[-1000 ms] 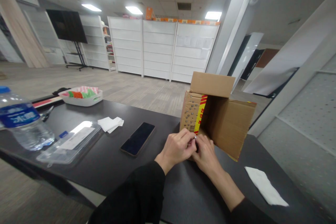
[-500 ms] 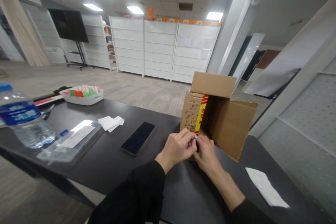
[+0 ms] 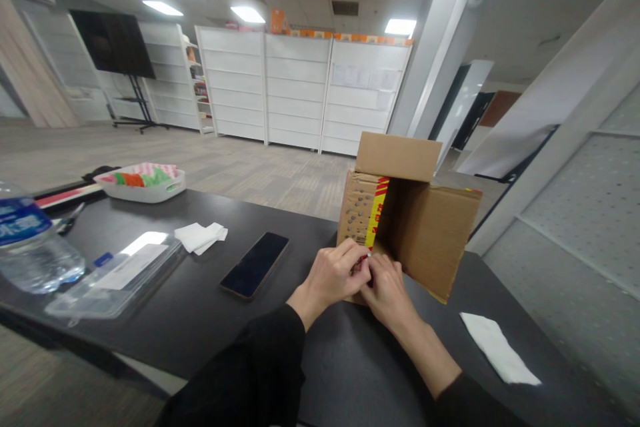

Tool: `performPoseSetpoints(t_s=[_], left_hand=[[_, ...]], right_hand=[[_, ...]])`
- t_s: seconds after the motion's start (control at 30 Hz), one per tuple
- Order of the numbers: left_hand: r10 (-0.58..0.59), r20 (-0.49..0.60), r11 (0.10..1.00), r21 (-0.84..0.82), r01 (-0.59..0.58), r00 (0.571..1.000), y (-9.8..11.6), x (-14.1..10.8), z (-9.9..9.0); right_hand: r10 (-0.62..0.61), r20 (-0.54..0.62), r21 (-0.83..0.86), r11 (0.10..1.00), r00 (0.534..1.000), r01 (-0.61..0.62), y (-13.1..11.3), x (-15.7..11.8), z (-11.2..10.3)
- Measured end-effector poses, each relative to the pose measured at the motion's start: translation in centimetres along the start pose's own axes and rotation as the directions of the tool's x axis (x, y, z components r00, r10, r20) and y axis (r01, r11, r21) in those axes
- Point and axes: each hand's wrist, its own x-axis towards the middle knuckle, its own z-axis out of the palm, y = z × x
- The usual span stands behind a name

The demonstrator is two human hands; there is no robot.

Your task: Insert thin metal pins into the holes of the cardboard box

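An open cardboard box (image 3: 435,233) with yellow and red tape stands on the dark table (image 3: 200,313), its opening facing me and flaps out to the top and right. Right in front of it, my left hand (image 3: 336,275) and my right hand (image 3: 389,287) meet, fingertips pinched together. Something small with a whitish tip shows between them, too small to name. Dark round spots dot the box's left panel. Left of my hands lies a black phone (image 3: 255,265).
Folded white tissue (image 3: 200,237), a clear plastic case (image 3: 120,277), a water bottle (image 3: 35,247) and a white basket (image 3: 145,193) of colourful packets are on the left. Another white tissue (image 3: 497,347) lies at the right. White shelves (image 3: 295,87) stand beyond.
The whole view has shifted a little, so things sit slightly further left. Both hands stay pinched together at the box, with the fingers slightly moved.
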Motion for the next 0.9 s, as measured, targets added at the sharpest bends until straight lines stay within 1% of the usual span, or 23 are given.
performPoseSetpoints(t_s=[0.1, 0.37, 0.6, 0.9], left_hand=[[0.0, -0.014, 1.0, -0.009, 0.0, 1.0, 0.3, -0.1, -0.3], [-0.03, -0.005, 0.999, -0.02, 0.03, 1.0, 0.9, -0.8, -1.0], [-0.042, -0.008, 0.999, -0.033, 0.042, 0.999, 1.0, -1.0, -1.1], [-0.065, -0.019, 0.997, -0.045, 0.064, 0.998, 0.8, -0.5, -0.9]], right_hand=[[0.0, 0.005, 0.015, 1.0, 1.0, 0.0, 0.0, 0.0, -0.1], [0.001, -0.002, 0.051, 0.999, 1.0, -0.001, 0.1, 0.1, -0.3], [-0.003, -0.014, 0.105, 0.994, 1.0, 0.005, 0.1, 0.0, -0.3], [-0.038, -0.008, 0.098, 0.994, 0.999, 0.039, -0.1, 0.0, -0.3]])
